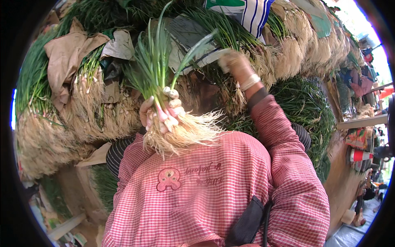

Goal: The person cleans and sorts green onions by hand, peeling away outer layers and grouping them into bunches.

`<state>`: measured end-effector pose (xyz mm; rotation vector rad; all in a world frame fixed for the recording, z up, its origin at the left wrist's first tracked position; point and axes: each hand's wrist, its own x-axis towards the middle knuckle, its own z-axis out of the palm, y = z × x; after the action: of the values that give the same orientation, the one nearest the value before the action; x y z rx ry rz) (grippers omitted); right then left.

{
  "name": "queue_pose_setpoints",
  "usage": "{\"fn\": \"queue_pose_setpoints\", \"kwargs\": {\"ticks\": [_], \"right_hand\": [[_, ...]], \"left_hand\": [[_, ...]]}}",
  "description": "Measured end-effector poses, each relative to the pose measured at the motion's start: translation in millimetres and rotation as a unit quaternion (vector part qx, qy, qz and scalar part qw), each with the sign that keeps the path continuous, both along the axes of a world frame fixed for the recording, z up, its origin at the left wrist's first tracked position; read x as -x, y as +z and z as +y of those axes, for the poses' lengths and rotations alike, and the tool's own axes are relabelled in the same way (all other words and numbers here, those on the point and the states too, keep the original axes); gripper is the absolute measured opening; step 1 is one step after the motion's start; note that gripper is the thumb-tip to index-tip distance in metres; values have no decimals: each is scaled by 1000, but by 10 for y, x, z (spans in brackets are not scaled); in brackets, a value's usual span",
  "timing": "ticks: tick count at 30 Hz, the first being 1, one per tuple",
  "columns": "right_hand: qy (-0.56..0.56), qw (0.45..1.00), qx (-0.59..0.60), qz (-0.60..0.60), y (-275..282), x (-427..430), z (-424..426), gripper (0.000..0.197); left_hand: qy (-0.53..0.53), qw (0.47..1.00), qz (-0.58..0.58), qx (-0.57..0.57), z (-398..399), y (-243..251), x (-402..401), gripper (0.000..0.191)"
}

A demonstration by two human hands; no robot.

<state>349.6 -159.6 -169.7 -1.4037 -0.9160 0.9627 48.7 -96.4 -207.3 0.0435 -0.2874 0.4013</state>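
Observation:
My left hand (172, 100) grips a bunch of green onion-like plants (163, 112) in front of my chest. Their green leaves point away from me, and the pinkish-white bulbs and long pale roots hang towards my checked smock. White coverings show on some of its fingertips. Further right, my right hand (239, 66) is blurred, with a white band at the wrist. It is over the edge of the heaped plants, and whether it holds anything cannot be told. A small rooted plant (238, 94) hangs just below it.
Long heaps of rooted plants (293, 52) stretch across the far side, partly under brown cloth (66, 55) and a printed sack (240, 12). Loose green leaves (304, 108) lie in a pile at the right. Beyond are a wooden bar (362, 121) and a red-and-white cone (361, 155).

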Motion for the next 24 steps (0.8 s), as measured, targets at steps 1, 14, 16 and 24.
{"fn": "queue_pose_setpoints", "kwargs": {"ticks": [1,14,16,24], "right_hand": [[-67,993,-28,-88,179,-45,-87,20],[-23,767,223,-602,-176,-774,-946,39],[-81,764,218,-602,-394,-697,-642,40],[99,957,154,-225,-154,93,-552,48]], "left_hand": [[29,998,-10,-57,67,-73,73,41],[16,991,-45,-122,225,-44,-188,50],[-19,989,-1,-145,208,45,-257,48],[39,972,199,-119,-67,73,-369,58]]}}
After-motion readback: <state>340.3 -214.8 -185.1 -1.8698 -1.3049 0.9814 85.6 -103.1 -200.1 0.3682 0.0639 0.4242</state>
